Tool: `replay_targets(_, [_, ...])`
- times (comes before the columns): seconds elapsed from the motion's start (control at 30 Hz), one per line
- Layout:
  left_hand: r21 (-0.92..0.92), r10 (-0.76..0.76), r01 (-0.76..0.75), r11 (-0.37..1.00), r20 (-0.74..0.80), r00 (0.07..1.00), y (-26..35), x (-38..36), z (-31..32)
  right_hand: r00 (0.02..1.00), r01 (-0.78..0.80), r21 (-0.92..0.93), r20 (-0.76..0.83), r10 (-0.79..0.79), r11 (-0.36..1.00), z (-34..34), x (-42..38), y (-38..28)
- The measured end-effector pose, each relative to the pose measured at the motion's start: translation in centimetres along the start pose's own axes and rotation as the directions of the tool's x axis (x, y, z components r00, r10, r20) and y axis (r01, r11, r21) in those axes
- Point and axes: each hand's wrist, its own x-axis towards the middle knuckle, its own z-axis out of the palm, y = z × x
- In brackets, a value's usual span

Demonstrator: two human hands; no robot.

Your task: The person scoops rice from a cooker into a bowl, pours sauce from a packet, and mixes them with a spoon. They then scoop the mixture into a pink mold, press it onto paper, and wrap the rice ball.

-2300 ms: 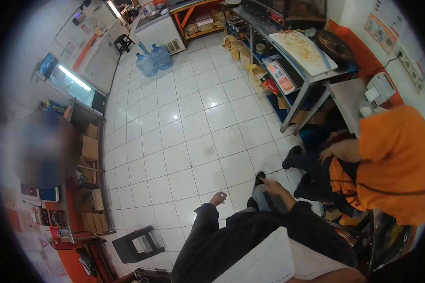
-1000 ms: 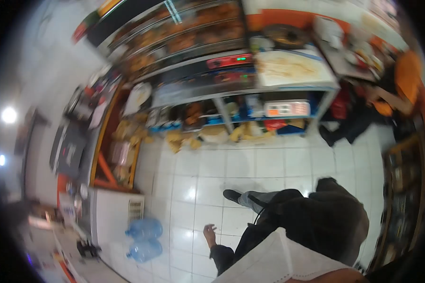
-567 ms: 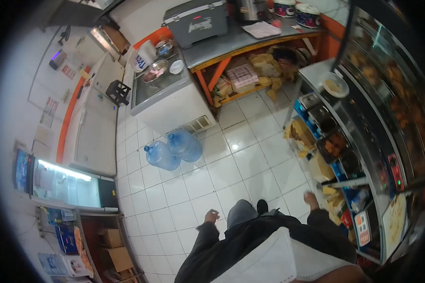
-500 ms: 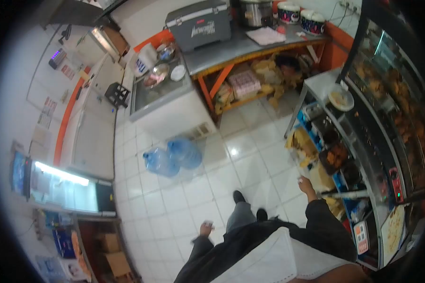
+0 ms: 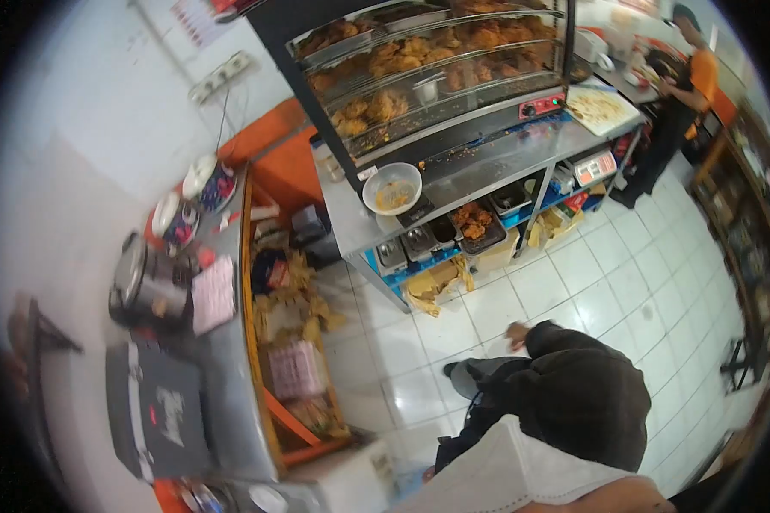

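My right hand (image 5: 517,335) hangs over the tiled floor in front of the steel counter, its fingers loosely apart and nothing visible in them. Only a sliver of my left hand (image 5: 429,473) shows beside my dark jacket, low in the view; its fingers are hidden. Ahead stands a glass display cabinet (image 5: 436,81) with fried chicken on its shelves. A pale bowl (image 5: 392,189) with crumbs in it sits on the counter (image 5: 479,171) below the glass. On the shelf underneath, a metal tray (image 5: 488,238) holds pieces of fried chicken.
To the left, a metal-topped table (image 5: 231,376) carries a grey cool box (image 5: 167,415), a large cooker (image 5: 150,282) and patterned containers (image 5: 210,181). Another person (image 5: 676,103) in orange and black works at the far right counter. A dark stool (image 5: 736,366) stands at right.
My view and body have turned right, bringing the display cabinet to the front and the other person into sight. The blue water bottles are out of view. My left hand has become mostly hidden.
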Motion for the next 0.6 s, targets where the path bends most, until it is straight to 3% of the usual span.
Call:
replay_targets(0.03, [0.007, 0.047, -0.047, 0.999, -0.006, 0.999, 3.3, 2.8, -3.1, 0.881, -0.447, 0.203, -0.067, 0.468, 0.871, -3.0, -2.9, -2.2])
replay_targets(0.07, [0.001, 0.105, -0.105, 0.994, -0.034, 0.994, 6.2, 5.6, -6.3, 0.553, -0.688, 0.494, -0.118, 0.825, 0.532, -5.6, -6.0, -4.2])
replay_targets(0.1, [-0.013, 0.160, -0.162, 0.987, -0.069, 0.985, 8.7, 7.1, -8.9, 0.549, -0.749, 0.417, -0.043, 0.834, 0.515, -7.8, -9.3, -5.3])
replay_targets(0.13, [-0.046, 0.206, -0.211, 0.976, -0.102, 0.973, 10.9, 9.1, -10.8, 0.484, -0.853, 0.330, 0.212, 0.849, 0.403, -15.0, -11.9, -10.1])
replay_targets(0.17, [-0.079, 0.266, -0.279, 0.957, -0.141, 0.954, 13.3, 10.9, -12.9, 0.515, -0.845, 0.298, 0.229, 0.826, 0.444, -13.4, -10.4, -9.1])
replay_targets(0.23, [-0.183, 0.435, -0.469, 0.864, -0.199, 0.878, 18.6, 14.0, -15.5, 0.705, -0.705, 0.257, 0.162, 0.690, 0.661, -10.0, -4.8, -8.8])
replay_targets(0.3, [-0.318, 0.609, -0.635, 0.704, -0.190, 0.770, 23.3, 15.0, -15.3, 0.940, -0.335, 0.192, 0.138, 0.312, 0.923, -6.8, 3.4, -10.4])
replay_targets(0.33, [-0.101, 0.514, -0.521, 0.848, -0.090, 0.853, 27.8, 12.5, -14.3, 0.994, -0.034, 0.183, 0.105, 0.015, 0.982, -7.6, 6.7, -12.0])
replay_targets(0.37, [-0.069, 0.507, -0.511, 0.857, -0.060, 0.860, 31.0, 11.4, -12.9, 0.967, 0.232, 0.259, 0.041, -0.251, 0.938, -8.2, 9.8, -13.2])
replay_targets(0.43, [-0.129, 0.551, -0.553, 0.823, -0.048, 0.833, 36.3, 9.0, -10.5, 0.948, 0.310, 0.465, -0.086, -0.306, 0.829, -20.7, 9.8, -26.0])
replay_targets(0.5, [-0.178, 0.568, -0.574, 0.800, -0.085, 0.818, 40.6, 8.2, -10.7, 0.897, 0.351, 0.550, 0.034, -0.440, 0.758, -23.6, 16.8, -32.5])
replay_targets(0.53, [-0.060, 0.684, -0.690, 0.721, -0.094, 0.723, 41.8, 8.5, -11.8, 0.867, 0.020, 0.529, 0.413, -0.278, 0.849, -22.9, 22.5, -34.9])
replay_targets(0.57, [0.000, 0.591, -0.598, 0.801, -0.149, 0.793, 45.4, 4.6, -12.4, 0.700, -0.278, 0.343, 0.712, -0.055, 0.897, -22.2, 26.4, -37.7])
replay_targets(0.6, [-0.068, 0.633, -0.651, 0.756, -0.177, 0.754, 44.3, 7.6, -14.3, 0.764, -0.118, 0.564, 0.577, -0.288, 0.817, -24.6, 27.5, -40.7])
